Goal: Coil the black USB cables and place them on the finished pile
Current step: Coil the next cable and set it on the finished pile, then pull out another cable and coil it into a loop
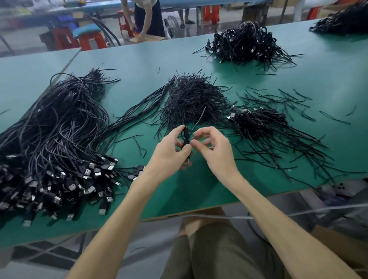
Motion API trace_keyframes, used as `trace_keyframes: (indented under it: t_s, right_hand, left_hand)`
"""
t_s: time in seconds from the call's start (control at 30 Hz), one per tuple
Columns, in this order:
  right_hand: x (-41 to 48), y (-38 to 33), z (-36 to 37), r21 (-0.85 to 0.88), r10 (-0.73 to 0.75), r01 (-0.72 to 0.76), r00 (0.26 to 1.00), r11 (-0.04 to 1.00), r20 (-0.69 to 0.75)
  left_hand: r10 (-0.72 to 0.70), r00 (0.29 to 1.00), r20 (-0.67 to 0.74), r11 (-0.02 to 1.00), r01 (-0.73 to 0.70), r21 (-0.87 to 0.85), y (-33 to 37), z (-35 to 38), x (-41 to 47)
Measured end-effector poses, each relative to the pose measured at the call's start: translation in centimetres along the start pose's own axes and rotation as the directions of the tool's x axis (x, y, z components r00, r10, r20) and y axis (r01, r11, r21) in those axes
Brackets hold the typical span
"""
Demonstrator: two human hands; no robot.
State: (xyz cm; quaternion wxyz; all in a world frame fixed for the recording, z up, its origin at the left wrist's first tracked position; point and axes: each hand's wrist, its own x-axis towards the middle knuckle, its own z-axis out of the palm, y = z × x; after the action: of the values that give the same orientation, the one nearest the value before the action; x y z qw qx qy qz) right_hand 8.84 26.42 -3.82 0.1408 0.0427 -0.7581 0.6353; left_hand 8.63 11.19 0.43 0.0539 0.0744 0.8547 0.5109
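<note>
1. Coiled cable (186, 137) — black, gathered into a short upright bundle; held in the air above the near middle of the table, between both hands; it touches no pile.
2. Left hand (171, 152) — fingers and thumb curled round the bundle from its left side, gripping it; forearm reaches in from the lower left.
3. Right hand (215, 151) — thumb and forefinger pressed together on the bundle's middle, pinching it; the other fingers are loosely curled and apart from the cable.
4. Tie strand (201, 116) — thin, black, rising at a slant from the bundle's middle toward the upper right; its lower end is hidden by the fingers.
5. Heap of ties (194, 97) — a mound of short black strands just beyond the hands; stray ones lie scattered to its right.
6. Heap of bundled cables (259, 121) — right of the hands, near them; coiled bundles with plugs showing, long thin tails fanning toward the table's near right edge.
7. Loose cables (54, 135) — a large uncoiled mass on the left; USB plugs (77, 179) crowd its near end.
8. Far pile (244, 41) — more bundled black cables, well apart, at the far right.
9. Table (173, 59) — green top with a pale edge.
10. Second person (148, 13) — standing beyond the table, bent forward; red stools (91, 42) stand beside.
</note>
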Motion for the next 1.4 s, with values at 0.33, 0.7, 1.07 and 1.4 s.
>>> trace_keyframes:
  t_s: [0.33, 0.7, 1.07, 1.4]
  right_hand:
    - [-1.6, -2.1, -1.5, -0.755, -0.472, 0.451, 0.855, 0.476, 0.213]
    - [-0.4, -3.2, -4.7, -0.699, -0.427, 0.438, 0.880, 0.565, 0.207]
    - [5.0, -1.4, -10.2, -0.596, 0.006, -0.233, 0.934, 0.769, -0.358]
    - [3.5, -0.4, -8.8, -0.805, -0.106, -0.189, 0.949, 0.562, -0.296]
  left_hand:
    - [0.134, 0.989, 0.059, 0.989, -0.138, 0.057, -0.1, -1.9, -0.6]
    - [0.069, 0.996, 0.062, 0.976, -0.054, -0.212, 0.8, -2.6, -1.1]
    - [-0.013, 0.948, -0.318, 0.534, 0.276, 0.799, -4.8, -10.3, -1.1]
    - [-0.100, 0.969, -0.224, 0.445, 0.245, 0.861, -5.3, -11.1, -1.8]
